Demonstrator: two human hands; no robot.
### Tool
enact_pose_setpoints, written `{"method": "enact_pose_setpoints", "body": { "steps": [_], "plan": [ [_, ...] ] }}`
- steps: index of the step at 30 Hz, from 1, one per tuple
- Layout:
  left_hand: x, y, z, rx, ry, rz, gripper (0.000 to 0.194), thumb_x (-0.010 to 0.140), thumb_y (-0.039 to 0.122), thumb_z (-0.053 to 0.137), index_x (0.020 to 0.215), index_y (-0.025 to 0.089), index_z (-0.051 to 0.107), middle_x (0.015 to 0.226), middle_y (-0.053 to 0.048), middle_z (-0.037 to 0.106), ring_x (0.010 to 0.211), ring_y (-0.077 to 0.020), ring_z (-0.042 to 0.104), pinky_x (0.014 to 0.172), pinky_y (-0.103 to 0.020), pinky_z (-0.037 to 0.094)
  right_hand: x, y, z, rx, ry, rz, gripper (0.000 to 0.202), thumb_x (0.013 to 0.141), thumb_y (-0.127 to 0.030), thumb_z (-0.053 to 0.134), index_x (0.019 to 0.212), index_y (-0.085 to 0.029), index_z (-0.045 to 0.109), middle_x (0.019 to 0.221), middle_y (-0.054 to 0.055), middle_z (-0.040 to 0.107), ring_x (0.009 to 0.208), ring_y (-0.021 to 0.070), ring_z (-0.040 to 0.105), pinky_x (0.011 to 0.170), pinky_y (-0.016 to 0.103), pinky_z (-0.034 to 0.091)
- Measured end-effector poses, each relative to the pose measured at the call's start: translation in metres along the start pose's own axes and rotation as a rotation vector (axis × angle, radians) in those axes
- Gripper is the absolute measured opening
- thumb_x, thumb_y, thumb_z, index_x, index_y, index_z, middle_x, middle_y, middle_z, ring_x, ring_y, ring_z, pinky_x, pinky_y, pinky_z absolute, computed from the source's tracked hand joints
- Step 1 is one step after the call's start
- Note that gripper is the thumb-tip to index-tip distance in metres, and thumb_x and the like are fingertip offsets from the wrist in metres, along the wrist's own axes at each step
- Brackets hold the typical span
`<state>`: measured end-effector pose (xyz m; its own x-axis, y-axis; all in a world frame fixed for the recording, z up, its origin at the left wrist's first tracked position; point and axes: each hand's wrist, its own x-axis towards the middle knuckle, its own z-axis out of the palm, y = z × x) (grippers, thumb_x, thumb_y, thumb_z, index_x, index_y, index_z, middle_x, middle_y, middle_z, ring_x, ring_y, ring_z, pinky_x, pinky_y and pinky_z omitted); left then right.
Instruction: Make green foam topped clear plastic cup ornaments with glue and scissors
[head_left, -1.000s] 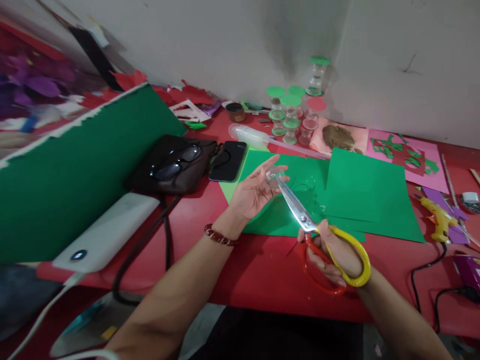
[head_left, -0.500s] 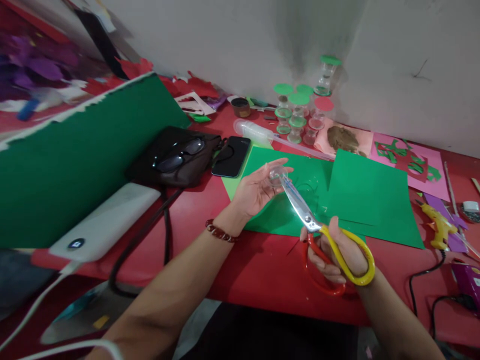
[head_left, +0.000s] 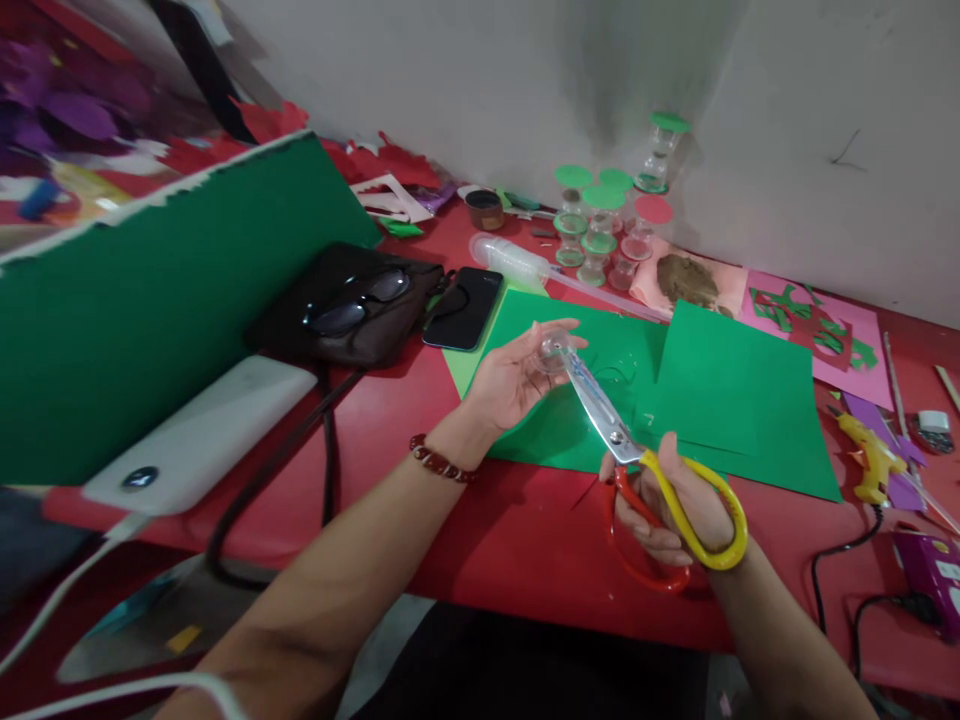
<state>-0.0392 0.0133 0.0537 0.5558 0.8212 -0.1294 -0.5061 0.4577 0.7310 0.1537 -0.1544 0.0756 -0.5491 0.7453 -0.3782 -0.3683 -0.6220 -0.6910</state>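
Observation:
Between the fingers of my left hand [head_left: 504, 382] is a small clear plastic cup-like piece [head_left: 555, 351], round and see-through. My right hand [head_left: 679, 505] grips a pair of scissors [head_left: 600, 405] by the red and yellow handles. The blades point up and left, and their tips meet the clear piece; whether they are inside its opening I cannot tell. Beneath both hands lies green paper [head_left: 525, 430] with thin clear scraps on it. A smaller green sheet [head_left: 735, 375] overlaps it on the right.
Several small hourglass shapes [head_left: 600, 240] stand by the wall. Nearby lie nested clear cups [head_left: 517, 262], a phone [head_left: 463, 308], glasses [head_left: 360, 305] on a dark pouch [head_left: 337, 345], and a white power bank [head_left: 210, 430]. A yellow glue gun [head_left: 868, 455] with its cord is at right.
The view has shifted slightly. My hands, the clear piece and the scissors keep nearly the same pose, with the blade tips still at the clear piece.

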Motion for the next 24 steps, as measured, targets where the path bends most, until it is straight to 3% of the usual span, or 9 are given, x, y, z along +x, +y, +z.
{"method": "enact_pose_setpoints", "body": {
  "steps": [24],
  "plan": [
    [-0.0007,-0.0024,0.0016,-0.019,0.021,0.038,0.030,0.105,0.035,0.053,0.112,0.016,0.076,0.107,-0.008,0.080,0.083,-0.0181,0.077,0.073,-0.027,0.062,0.0022,0.0011,-0.0016,0.070,-0.095,-0.002,0.076,0.091,-0.091,0.036,0.113,-0.021,0.054,0.064,-0.008,0.055,0.033,0.0015,0.024,0.029,0.014,0.028]
  ]
}}
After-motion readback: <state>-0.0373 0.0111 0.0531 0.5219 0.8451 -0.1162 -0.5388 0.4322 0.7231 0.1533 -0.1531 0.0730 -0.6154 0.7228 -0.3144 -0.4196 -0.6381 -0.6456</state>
